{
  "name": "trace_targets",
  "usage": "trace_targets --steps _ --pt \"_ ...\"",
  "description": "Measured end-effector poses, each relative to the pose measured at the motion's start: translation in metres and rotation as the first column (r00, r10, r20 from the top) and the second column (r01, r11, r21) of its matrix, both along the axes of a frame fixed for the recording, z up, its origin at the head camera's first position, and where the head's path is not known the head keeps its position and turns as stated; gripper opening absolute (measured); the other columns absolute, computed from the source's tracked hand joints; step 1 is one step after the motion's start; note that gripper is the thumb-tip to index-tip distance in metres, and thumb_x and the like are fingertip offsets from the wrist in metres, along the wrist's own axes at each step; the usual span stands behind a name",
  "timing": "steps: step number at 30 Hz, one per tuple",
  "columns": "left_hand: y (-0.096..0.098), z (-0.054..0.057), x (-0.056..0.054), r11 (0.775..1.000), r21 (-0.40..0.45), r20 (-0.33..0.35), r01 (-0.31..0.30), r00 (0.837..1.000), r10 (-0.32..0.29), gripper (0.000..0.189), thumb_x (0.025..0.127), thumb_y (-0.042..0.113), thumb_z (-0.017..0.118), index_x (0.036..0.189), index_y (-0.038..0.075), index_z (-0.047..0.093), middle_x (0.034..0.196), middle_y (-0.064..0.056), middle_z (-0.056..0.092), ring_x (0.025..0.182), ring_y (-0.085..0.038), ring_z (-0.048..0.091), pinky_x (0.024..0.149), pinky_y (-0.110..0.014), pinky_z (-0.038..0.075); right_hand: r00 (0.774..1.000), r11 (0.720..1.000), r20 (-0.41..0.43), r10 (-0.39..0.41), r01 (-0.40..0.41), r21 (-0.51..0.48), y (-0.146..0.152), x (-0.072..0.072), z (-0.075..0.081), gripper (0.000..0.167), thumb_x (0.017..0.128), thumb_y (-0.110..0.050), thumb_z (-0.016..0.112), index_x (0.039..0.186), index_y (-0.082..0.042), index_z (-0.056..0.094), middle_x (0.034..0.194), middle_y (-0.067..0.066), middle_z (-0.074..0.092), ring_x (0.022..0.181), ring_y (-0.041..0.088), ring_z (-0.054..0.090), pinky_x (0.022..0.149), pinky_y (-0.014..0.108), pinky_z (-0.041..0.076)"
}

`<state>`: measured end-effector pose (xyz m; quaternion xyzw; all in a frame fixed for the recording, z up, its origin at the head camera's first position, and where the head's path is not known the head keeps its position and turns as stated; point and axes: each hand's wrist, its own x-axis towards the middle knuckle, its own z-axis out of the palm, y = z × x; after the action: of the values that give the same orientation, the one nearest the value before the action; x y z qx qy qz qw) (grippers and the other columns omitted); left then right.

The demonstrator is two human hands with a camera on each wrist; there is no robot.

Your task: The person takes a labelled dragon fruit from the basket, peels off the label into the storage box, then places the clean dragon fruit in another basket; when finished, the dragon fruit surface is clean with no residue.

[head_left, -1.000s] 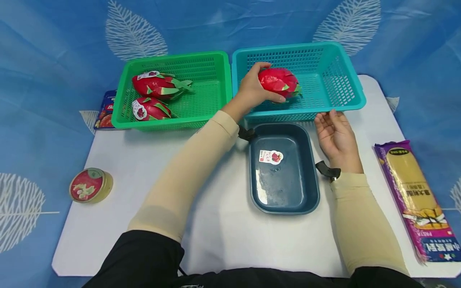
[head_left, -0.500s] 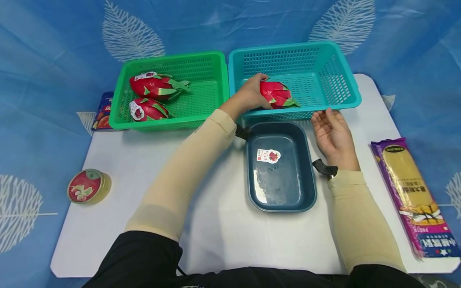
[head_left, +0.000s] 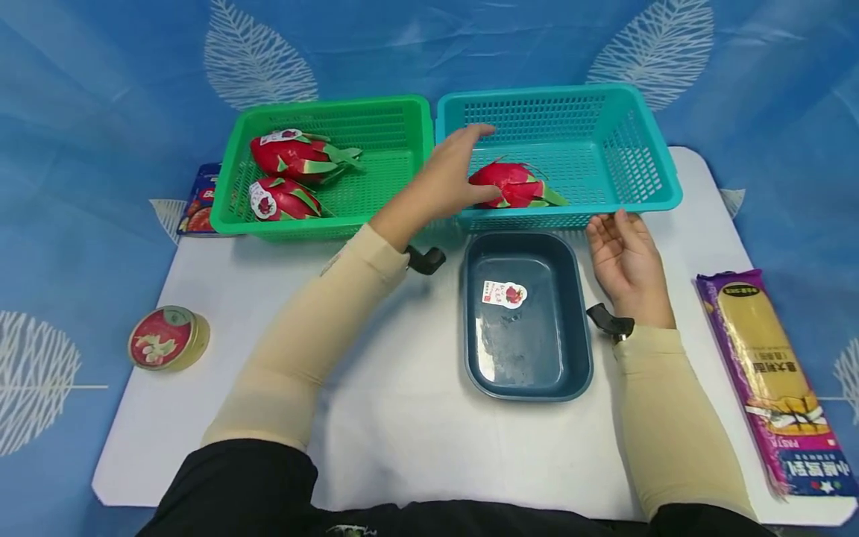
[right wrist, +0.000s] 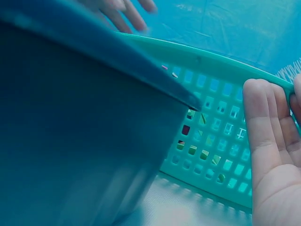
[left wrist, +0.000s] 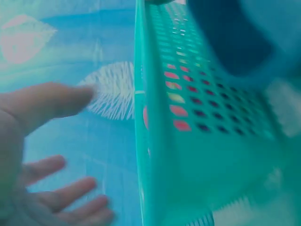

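Observation:
A red dragon fruit (head_left: 513, 185) with green leaf tips lies in the teal basket (head_left: 590, 209), close to its front left corner. My left hand (head_left: 448, 175) hovers over that basket's left side with fingers spread, holding nothing; its thumb overlaps the fruit in the head view. The left wrist view shows these fingers apart, outside a fruit glimpsed through the basket's holes. At the front rim, my right hand (head_left: 627, 257) pinches the basket's edge; in the right wrist view its fingers (right wrist: 263, 122) lie against the perforated wall, with the thumb by the rim.
Two labelled dragon fruits (head_left: 298, 156) lie in the green basket (head_left: 335, 226) at left. A dark blue tub (head_left: 526, 343) with a sticker stands before the teal basket. A round tin (head_left: 168, 339), a pasta pack (head_left: 772, 380) and a blue packet (head_left: 200, 201) sit near the table's edges.
My left hand has lowered the dragon fruit onto the teal basket's floor, let it go and drawn back to the left. The right hand has stayed at the rim.

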<state>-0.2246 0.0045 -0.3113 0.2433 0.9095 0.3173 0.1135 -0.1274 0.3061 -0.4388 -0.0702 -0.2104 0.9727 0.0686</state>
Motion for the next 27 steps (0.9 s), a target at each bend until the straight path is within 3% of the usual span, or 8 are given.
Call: trace_targets --steps 2,5,9,12,16,20,24,27 --pt "-0.027 -0.009 0.015 0.985 0.172 -0.164 -0.001 0.986 0.029 0.074 0.096 0.027 0.081 0.158 0.011 0.044 0.158 -0.002 0.046 0.144 -0.012 0.04 0.111 -0.026 0.039 1.0 1.0 -0.001 0.002 -0.002 -0.008 -0.001 0.0 -0.002 0.011 0.105 0.0 0.059 0.11 0.01 0.055 0.103 0.025 0.062 0.096 0.034 0.069 0.087 0.038 0.061" --pt "-0.072 -0.026 0.037 0.91 0.411 -0.393 0.059 0.912 0.118 0.05 0.096 0.012 0.079 0.14 -0.001 0.06 0.139 -0.013 0.062 0.128 -0.023 0.058 0.106 -0.03 0.047 1.0 1.0 -0.006 0.006 -0.006 -0.019 -0.003 0.0 -0.003 0.012 0.105 0.001 0.059 0.111 0.01 0.055 0.103 0.026 0.062 0.096 0.035 0.069 0.087 0.038 0.061" --pt "-0.129 -0.044 0.066 0.741 0.671 -0.378 0.038 0.877 0.297 0.034 0.096 -0.001 0.075 0.126 -0.01 0.062 0.121 -0.018 0.068 0.111 -0.033 0.066 0.092 -0.035 0.057 1.0 0.999 0.002 0.003 -0.003 -0.051 -0.003 0.0 -0.004 0.012 0.105 0.002 0.059 0.111 0.011 0.055 0.102 0.027 0.063 0.094 0.036 0.069 0.085 0.039 0.062" --pt "-0.164 -0.056 0.085 0.519 0.84 -0.127 -0.157 0.873 0.471 0.023 0.099 -0.003 0.07 0.119 -0.008 0.061 0.11 -0.016 0.067 0.096 -0.031 0.067 0.079 -0.034 0.059 1.0 0.997 0.01 -0.001 0.002 -0.082 -0.004 0.001 -0.004 0.012 0.105 0.003 0.058 0.112 0.012 0.054 0.101 0.028 0.062 0.093 0.037 0.069 0.084 0.041 0.062" --pt "-0.196 -0.068 0.096 0.086 0.907 0.282 -0.413 0.745 0.605 0.007 0.101 -0.004 0.063 0.105 0.0 0.059 0.092 -0.014 0.057 0.071 -0.025 0.059 0.062 -0.029 0.056 1.0 0.994 0.005 -0.013 0.014 -0.107 -0.005 -0.002 -0.006 0.015 0.104 0.003 0.059 0.113 0.012 0.052 0.101 0.029 0.061 0.092 0.037 0.069 0.081 0.042 0.062" --pt "-0.208 -0.078 0.092 -0.305 0.78 0.621 -0.546 0.621 0.478 0.009 0.102 -0.002 0.057 0.101 0.002 0.049 0.09 -0.01 0.048 0.071 -0.02 0.049 0.06 -0.028 0.048 1.0 0.994 -0.003 -0.027 0.026 -0.104 -0.004 -0.004 -0.007 0.016 0.103 0.004 0.061 0.113 0.013 0.052 0.101 0.029 0.061 0.091 0.037 0.068 0.08 0.042 0.062" --pt "-0.21 -0.088 0.082 -0.508 0.585 0.805 -0.632 0.527 0.271 0.019 0.103 0.009 0.06 0.112 0.008 0.043 0.099 -0.007 0.046 0.081 -0.019 0.048 0.068 -0.03 0.047 1.0 0.996 -0.014 -0.028 0.027 -0.086 -0.004 -0.003 -0.008 0.012 0.105 0.003 0.059 0.11 0.014 0.055 0.1 0.029 0.062 0.09 0.038 0.068 0.08 0.041 0.062" --pt "-0.209 -0.094 0.076 -0.59 0.5 0.842 -0.634 0.516 0.159 0.028 0.103 0.016 0.063 0.123 0.011 0.044 0.107 -0.007 0.05 0.088 -0.02 0.053 0.076 -0.03 0.05 0.999 0.997 -0.024 -0.023 0.022 -0.07 -0.005 -0.003 -0.007 0.012 0.105 0.003 0.058 0.108 0.015 0.056 0.1 0.029 0.063 0.09 0.038 0.068 0.081 0.041 0.062"
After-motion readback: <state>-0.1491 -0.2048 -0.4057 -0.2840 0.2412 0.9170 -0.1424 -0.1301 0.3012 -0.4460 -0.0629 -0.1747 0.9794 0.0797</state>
